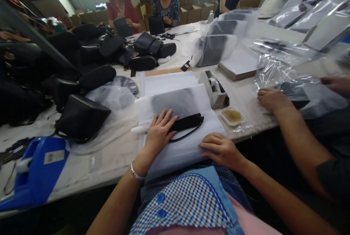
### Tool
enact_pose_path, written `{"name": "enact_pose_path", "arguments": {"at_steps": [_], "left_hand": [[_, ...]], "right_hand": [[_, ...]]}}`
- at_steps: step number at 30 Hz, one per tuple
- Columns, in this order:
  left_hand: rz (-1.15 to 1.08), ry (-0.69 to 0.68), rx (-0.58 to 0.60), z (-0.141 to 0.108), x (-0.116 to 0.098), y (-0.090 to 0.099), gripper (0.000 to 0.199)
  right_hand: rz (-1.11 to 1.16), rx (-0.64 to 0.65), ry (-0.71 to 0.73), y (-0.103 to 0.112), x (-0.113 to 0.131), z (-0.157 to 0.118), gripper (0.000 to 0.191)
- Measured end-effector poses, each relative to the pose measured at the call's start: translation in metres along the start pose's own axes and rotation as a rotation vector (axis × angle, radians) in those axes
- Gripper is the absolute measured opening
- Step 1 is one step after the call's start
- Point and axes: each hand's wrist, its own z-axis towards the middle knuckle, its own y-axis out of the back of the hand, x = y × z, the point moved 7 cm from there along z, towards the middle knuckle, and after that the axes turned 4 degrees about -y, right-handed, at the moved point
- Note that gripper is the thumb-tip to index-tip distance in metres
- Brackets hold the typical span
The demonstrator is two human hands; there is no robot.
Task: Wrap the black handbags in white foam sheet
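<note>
A flat black bag [188, 122] with a thin black strap lies on a sheet of white tissue paper [175, 154], whose near part hangs over the table edge. My left hand [160, 133] rests on the bag's left end and the paper, fingers stretched out. A dark thing shows through the paper beyond the fingers. At the paper's right edge my right hand [221, 151] is closed, its bent fingers on the sheet. A stack of white sheets [169, 81] lies behind. To its right stand a tape dispenser [214, 89] and a small dish [232, 116] with something yellowish in it.
Black bags [83, 116] crowd the left side. A blue tape dispenser [38, 169] stands at the front left edge. On the right, a co-worker's hands [273, 100] handle a bag in clear plastic [292, 91]. A stack of boards [237, 67] lies beyond. Several people are across the table.
</note>
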Motion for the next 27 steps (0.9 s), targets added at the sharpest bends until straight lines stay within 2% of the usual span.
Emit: {"name": "enact_pose_path", "arguments": {"at_steps": [3,6,15,19,23,27], "left_hand": [[-0.035,0.014,-0.018,0.003,0.004,0.000,0.057],[-0.049,0.024,-0.018,0.004,0.007,0.000,0.057],[-0.072,0.020,0.014,0.003,0.009,0.002,0.059],[-0.133,0.009,0.050,0.004,0.009,0.007,0.059],[-0.265,0.036,0.084,0.007,0.013,0.017,0.064],[-0.404,0.077,0.148,0.010,0.022,0.029,0.058]], "right_hand": [[-0.080,0.060,0.026,-0.013,0.000,-0.004,0.031],[-0.112,0.069,0.037,-0.018,0.000,0.000,0.025],[-0.037,0.174,-0.008,-0.012,0.005,0.018,0.018],[0.050,0.202,-0.078,-0.002,0.007,0.033,0.020],[0.141,0.156,-0.175,0.018,0.004,0.057,0.023],[0.083,0.109,-0.216,0.037,0.003,0.085,0.023]]}}
